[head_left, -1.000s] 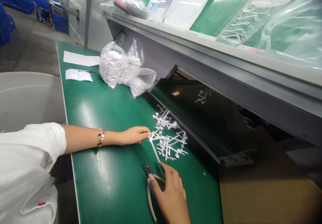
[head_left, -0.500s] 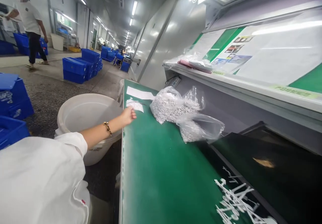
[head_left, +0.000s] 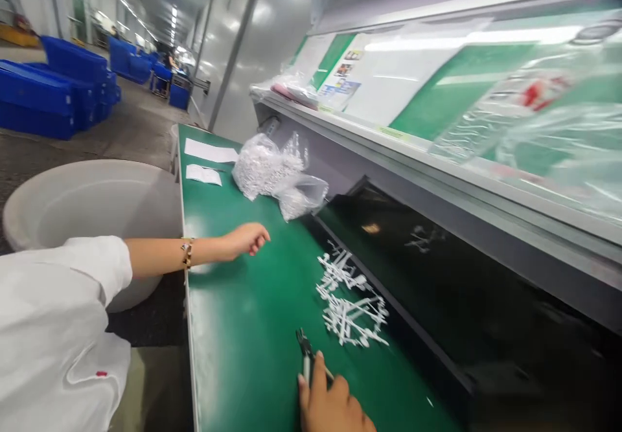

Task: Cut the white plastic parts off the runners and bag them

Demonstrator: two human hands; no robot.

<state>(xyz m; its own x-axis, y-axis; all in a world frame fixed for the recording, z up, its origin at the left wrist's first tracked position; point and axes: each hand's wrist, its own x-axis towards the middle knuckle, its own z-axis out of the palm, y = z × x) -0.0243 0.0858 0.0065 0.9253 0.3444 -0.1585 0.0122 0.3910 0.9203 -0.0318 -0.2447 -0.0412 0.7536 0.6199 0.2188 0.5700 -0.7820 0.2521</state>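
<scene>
My left hand (head_left: 245, 239) is above the green tabletop (head_left: 243, 315), palm down with fingers curled in. Whatever those fingers hold, if anything, is hidden. At the bottom edge my right hand (head_left: 335, 403) grips side cutters (head_left: 305, 348) with pale handles, their dark jaws pointing away from me. Part of that hand is cut off by the frame. Beyond the cutters, a loose heap of thin white plastic pieces (head_left: 352, 315) lies against the black panel's lower edge. Farther back rest clear bags (head_left: 262, 166) filled with small white bits.
A large pale tub (head_left: 92, 166) stands left of the table. White paper slips (head_left: 203, 174) lie at the far end. The dark panel (head_left: 418, 270) leans along the right side, below a shelf (head_left: 369, 131) holding sheets and plastic bags. Blue crates (head_left: 36, 98) stand on the floor.
The view has swung right and down. My left hand has come back from beside the paper slips toward the white pieces. My right hand and the side cutters have come into sight.
</scene>
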